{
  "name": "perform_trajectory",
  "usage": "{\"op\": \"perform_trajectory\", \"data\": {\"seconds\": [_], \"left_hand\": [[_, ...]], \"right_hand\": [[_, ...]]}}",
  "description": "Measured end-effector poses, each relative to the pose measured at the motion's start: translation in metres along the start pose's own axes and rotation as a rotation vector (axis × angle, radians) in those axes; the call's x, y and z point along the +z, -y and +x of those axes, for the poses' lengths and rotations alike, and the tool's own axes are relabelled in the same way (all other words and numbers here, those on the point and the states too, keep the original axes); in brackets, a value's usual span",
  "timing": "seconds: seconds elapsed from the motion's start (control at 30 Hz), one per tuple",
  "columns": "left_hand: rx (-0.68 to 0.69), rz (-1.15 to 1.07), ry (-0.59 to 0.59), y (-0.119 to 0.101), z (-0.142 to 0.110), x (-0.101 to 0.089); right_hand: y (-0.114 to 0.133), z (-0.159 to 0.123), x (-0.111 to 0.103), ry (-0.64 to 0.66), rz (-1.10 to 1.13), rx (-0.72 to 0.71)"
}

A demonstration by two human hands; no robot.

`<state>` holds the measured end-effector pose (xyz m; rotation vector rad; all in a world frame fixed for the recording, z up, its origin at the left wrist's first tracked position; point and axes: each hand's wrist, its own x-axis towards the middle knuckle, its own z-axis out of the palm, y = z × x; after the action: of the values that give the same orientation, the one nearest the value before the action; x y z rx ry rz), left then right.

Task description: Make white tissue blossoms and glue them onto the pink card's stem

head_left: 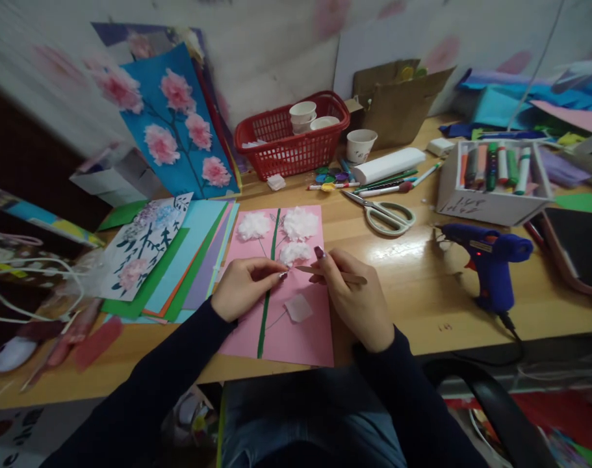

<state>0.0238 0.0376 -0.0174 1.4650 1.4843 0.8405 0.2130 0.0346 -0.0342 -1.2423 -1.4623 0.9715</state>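
Observation:
A pink sheet of paper [300,338] lies in front of me with a painted green stem [263,320] and several fluffy white paper blossoms [300,223] on it. My left hand [249,284] rests over the stem, thumb and forefinger pinched together below the lowest blossom [296,253]; what they hold, if anything, is too small to make out. In my right hand [357,296] is a thin, pointed tan stick [355,278], its tip reaching toward the left fingertips. Lower on the sheet lies a flat white paper square [299,308].
Scissors [386,218] and a blue glue gun [493,260] with a lit red light are to the right. Behind stand a red basket [286,156] with paper cups and a box of markers [490,188]. Coloured paper [179,260] and a blue flower picture [171,130] are left.

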Motion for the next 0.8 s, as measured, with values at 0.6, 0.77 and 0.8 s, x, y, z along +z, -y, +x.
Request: {"op": "perform_trajectory", "data": {"seconds": [0.6, 0.77, 0.8], "left_hand": [[0.061, -0.115, 0.040, 0.013, 0.018, -0.008], [0.122, 0.041, 0.042, 0.014, 0.024, -0.001], [0.129, 0.065, 0.044, 0.014, 0.025, 0.000]], "right_hand": [[0.000, 0.033, 0.002, 0.093, -0.005, 0.005], [-0.002, 0.033, 0.003, 0.091, -0.033, -0.020], [-0.002, 0.033, 0.003, 0.088, -0.032, -0.020]]}}
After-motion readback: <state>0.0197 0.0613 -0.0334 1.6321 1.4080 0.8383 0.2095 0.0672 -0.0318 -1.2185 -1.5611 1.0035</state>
